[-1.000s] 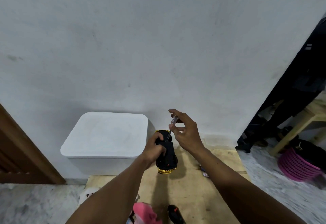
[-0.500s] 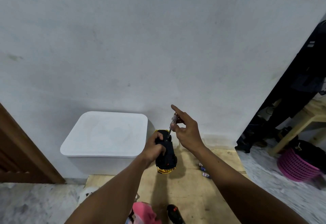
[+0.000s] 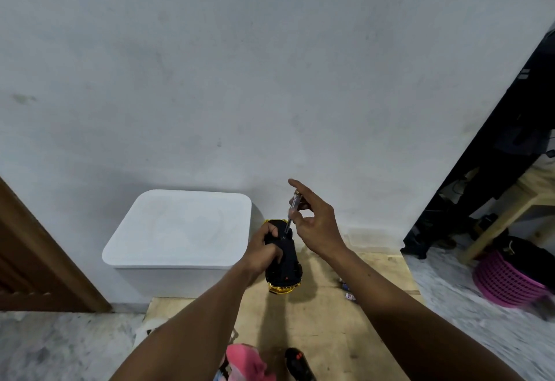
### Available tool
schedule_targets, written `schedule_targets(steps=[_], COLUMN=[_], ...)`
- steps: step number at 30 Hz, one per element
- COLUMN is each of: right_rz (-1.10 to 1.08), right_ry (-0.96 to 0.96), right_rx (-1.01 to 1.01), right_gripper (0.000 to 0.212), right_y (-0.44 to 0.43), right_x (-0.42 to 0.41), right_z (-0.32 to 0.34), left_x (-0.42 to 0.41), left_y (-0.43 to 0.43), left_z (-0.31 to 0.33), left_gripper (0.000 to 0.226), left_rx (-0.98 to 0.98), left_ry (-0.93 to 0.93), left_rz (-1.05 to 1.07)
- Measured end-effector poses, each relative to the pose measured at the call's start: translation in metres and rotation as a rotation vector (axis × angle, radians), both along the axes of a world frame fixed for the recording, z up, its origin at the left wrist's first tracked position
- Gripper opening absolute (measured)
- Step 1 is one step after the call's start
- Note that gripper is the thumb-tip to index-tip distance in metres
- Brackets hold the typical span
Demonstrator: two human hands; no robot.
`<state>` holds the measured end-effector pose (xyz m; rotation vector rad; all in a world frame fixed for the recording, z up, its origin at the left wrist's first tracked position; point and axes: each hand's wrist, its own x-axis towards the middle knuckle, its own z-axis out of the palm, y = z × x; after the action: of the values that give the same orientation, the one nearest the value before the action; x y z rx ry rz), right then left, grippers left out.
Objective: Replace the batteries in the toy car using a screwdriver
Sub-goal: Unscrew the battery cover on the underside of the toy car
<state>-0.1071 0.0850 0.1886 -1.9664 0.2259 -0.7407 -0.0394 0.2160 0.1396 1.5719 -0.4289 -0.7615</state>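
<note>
Toy car (image 3: 282, 263): underside up, held above wooden surface (image 3: 324, 320) near far edge, beside white box (image 3: 180, 230).
Left hand (image 3: 264, 248): clamped round car body.
Right hand (image 3: 315, 224): fingers pinched on screwdriver (image 3: 292, 211), tip down on car's underside.
</note>
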Motion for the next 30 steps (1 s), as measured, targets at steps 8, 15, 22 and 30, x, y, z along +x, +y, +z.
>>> schedule_targets(steps=[8, 15, 22, 30], right_rz=[0.023, -0.321, -0.495, -0.290], right_ry=[0.047, -0.054, 0.502, 0.967], right_rx=[0.079, 0.325, 0.152, -0.038], right_gripper=[0.074, 0.060, 0.047, 0.054], right_y=[-0.004, -0.031, -0.064, -0.052], right_x=[0.000, -0.019, -0.076, -0.111], right_z=[-0.007, -0.017, -0.134, -0.229], left_x=[-0.002, -0.003, -0.003, -0.015], left_y=[-0.001, -0.008, -0.017, -0.025], left_z=[-0.006, -0.013, -0.053, -0.073], left_gripper=[0.044, 0.037, 0.035, 0.044], left_rx=[0.008, 0.022, 0.075, 0.093], left_ry=[0.041, 0.186, 0.151, 0.174], left_rz=[0.002, 0.051, 0.088, 0.103])
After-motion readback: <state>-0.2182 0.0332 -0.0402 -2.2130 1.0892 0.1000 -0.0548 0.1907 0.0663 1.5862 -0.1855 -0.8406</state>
